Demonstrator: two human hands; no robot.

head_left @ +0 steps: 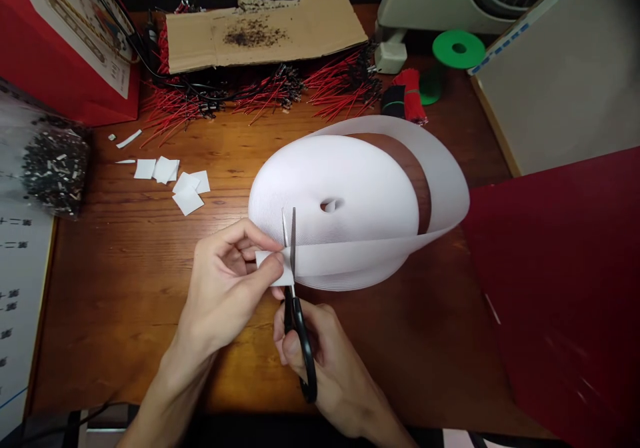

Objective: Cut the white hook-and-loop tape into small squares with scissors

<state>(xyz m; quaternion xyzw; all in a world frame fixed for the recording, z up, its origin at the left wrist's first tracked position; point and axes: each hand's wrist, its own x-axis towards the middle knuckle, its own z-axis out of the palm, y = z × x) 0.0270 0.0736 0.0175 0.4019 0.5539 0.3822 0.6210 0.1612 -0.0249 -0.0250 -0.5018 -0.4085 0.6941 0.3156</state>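
My left hand point(225, 281) pinches the end of a white strip point(350, 256) between thumb and fingers, together with a small white square point(265, 260). The strip runs off a large white roll point(335, 181) that lies flat on the wooden table. My right hand point(325, 355) is wrapped round the black handles of a pair of scissors point(300, 328). Their blades point away from me and stand slightly apart, across the strip just right of my left thumb. Several cut white squares point(188, 201) lie to the left of the roll.
Behind the roll are bundles of red wires point(345, 88) under a piece of cardboard point(270, 31). A green spool point(459, 49) stands at the back right. A bag of small metal parts point(57, 165) and a red paper bag point(120, 101) are on the left, a red panel point(555, 288) on the right.
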